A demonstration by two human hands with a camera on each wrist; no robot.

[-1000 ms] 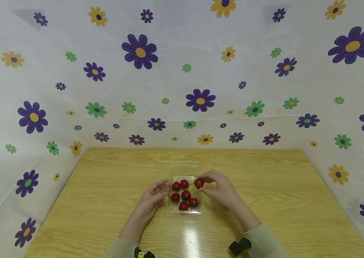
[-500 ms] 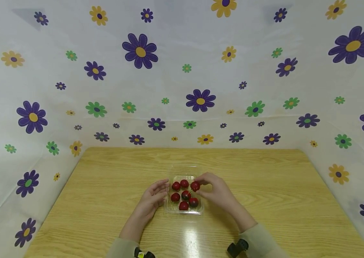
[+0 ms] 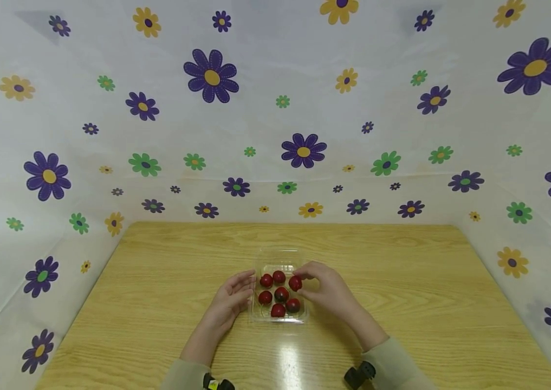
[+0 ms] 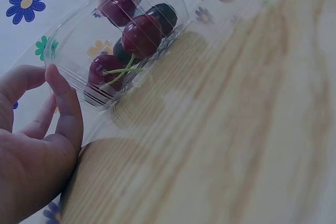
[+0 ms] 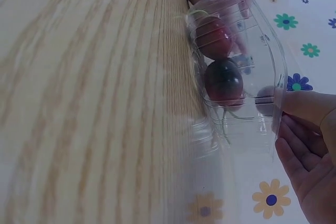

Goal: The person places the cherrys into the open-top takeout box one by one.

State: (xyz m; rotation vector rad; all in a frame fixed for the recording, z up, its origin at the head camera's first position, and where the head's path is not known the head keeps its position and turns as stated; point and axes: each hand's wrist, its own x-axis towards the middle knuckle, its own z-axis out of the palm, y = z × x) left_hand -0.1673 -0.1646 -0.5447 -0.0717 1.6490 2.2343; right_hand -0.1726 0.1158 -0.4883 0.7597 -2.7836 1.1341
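A clear plastic clamshell box stands on the table between my two hands, with several red cherries in its near part. Some have thin green stems. My right hand reaches over the box's right side and pinches a dark red cherry between thumb and fingers, low beside the other cherries. In the right wrist view this cherry shows through the clear wall. At the box's left side, my left hand rests its fingertips along the rim, thumb and fingers spread apart.
The wooden table has a pale grain and a far edge against a white sheet printed with flowers. This sheet also hangs at both sides. The box's clear raised lid lies toward the back.
My right hand has moved slightly left and toward me, bringing its cherry lower in among the others. My left hand and the box have stayed in place.
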